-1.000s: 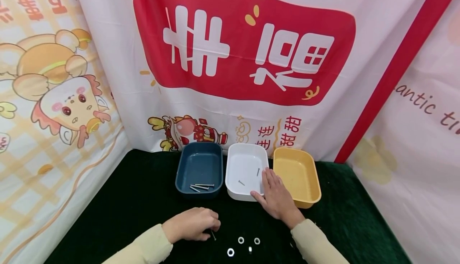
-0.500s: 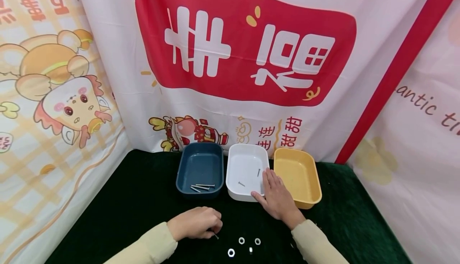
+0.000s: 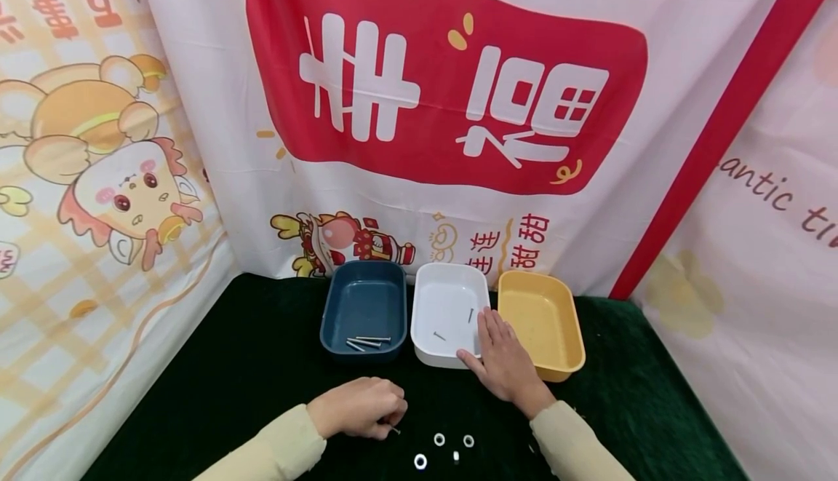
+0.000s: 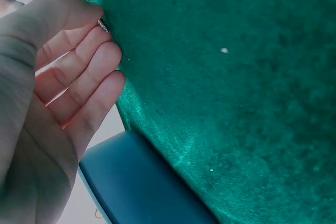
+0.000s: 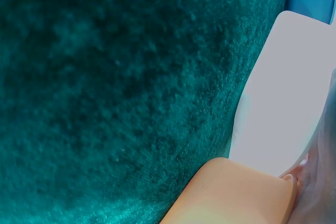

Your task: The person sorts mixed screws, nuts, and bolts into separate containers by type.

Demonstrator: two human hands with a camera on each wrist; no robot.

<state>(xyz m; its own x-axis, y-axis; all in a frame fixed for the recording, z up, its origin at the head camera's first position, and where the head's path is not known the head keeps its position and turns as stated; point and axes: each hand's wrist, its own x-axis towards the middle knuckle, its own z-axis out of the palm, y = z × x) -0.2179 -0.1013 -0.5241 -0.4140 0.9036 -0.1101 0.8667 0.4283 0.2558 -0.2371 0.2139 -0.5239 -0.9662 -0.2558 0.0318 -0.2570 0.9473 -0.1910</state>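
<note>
My left hand [image 3: 358, 406] pinches a small screw [image 4: 103, 25] between thumb and fingertips, low over the dark green cloth. In the left wrist view the screw's threaded end and its head stick out on either side of the thumb tip. My right hand [image 3: 505, 359] rests with straight fingers on the right rim of the white tray [image 3: 428, 277], thumb at its near corner. Two small screws [image 3: 439, 335] lie apart inside that tray. To its left, the dark blue tray [image 3: 363, 266] holds several longer screws [image 3: 366, 341] near its front.
A yellow tray [image 3: 537, 313] stands at the right, partly behind my right hand. Several ring-shaped nuts [image 3: 439, 439] lie on the green cloth [image 3: 216, 379] between my forearms, one of them on edge. Behind the trays hangs a printed white and red curtain [image 3: 445, 88].
My left hand has shifted slightly right with the screw; less of the screw shows below its fingers in the head view. My right hand and the trays stay put.
</note>
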